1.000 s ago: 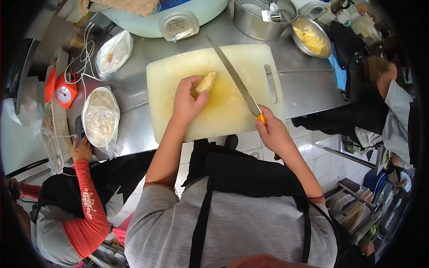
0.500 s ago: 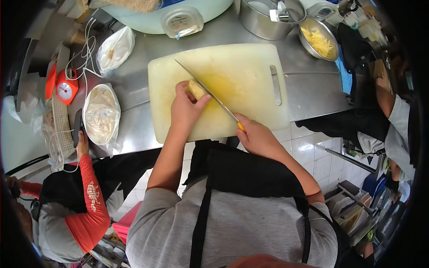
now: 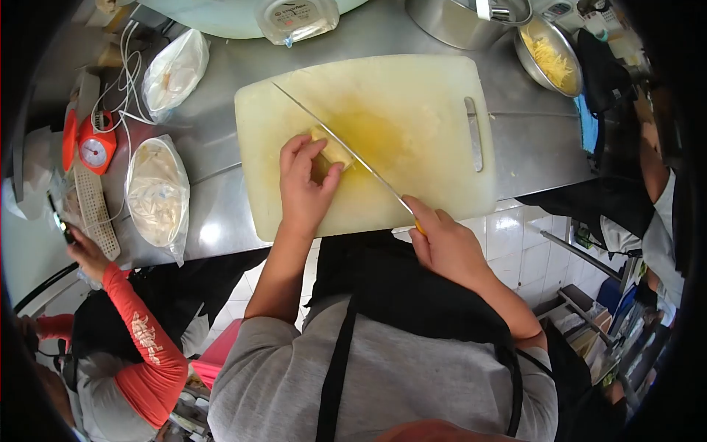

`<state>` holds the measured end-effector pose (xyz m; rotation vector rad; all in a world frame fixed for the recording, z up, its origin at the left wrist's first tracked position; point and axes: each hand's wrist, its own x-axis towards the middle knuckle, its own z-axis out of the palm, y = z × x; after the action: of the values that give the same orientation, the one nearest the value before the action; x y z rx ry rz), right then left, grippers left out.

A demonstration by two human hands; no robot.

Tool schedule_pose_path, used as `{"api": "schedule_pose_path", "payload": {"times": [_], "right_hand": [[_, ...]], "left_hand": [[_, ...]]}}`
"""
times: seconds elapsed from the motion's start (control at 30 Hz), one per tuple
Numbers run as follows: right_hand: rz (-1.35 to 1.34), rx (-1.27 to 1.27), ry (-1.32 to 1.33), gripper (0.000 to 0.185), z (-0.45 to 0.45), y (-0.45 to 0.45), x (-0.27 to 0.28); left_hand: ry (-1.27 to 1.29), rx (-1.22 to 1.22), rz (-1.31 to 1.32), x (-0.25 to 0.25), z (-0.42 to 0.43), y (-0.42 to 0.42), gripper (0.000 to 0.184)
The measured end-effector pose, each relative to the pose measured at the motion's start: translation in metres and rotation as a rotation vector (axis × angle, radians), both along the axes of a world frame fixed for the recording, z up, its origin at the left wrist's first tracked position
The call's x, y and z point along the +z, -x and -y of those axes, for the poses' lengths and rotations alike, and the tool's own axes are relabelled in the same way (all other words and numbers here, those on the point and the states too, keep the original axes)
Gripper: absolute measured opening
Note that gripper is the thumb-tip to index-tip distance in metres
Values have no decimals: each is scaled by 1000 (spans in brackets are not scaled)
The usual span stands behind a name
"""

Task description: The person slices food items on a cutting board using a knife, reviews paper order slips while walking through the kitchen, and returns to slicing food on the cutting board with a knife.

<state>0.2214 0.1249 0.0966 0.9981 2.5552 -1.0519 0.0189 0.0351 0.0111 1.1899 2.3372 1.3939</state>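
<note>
Swung left, the knife [image 3: 358,158] clasped by the right hand [image 3: 451,247] now borders the yellow piece [image 3: 336,152], probably firm, slippery, best held from its left, which the left hand [image 3: 305,179] clamps on the cutting board [image 3: 427,110].

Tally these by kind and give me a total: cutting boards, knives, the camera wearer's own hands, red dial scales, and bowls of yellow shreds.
Cutting boards: 1
Knives: 1
Camera wearer's hands: 2, the left hand and the right hand
Red dial scales: 1
Bowls of yellow shreds: 1
Total: 6
</note>
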Motion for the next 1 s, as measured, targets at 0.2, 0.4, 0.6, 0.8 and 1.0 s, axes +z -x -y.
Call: {"api": "schedule_pose_path", "payload": {"times": [0.2,0.4,0.6,0.8,1.0], "right_hand": [[-2,36,-44,44,4,-3,-5],[-10,49,-66,46,4,-2,-10],[21,63,-49,45,3,-1,-10],[15,83,-52,46,2,0,-9],[34,90,-44,47,-1,-1,-5]], "left_hand": [[-43,4,-56,-2,-1,-1,41],[-64,-11,-65,-5,-1,0,41],[-66,-30,-87,-4,-1,1,41],[-49,-35,-83,-4,0,1,40],[-86,-37,-44,-10,1,1,39]]}}
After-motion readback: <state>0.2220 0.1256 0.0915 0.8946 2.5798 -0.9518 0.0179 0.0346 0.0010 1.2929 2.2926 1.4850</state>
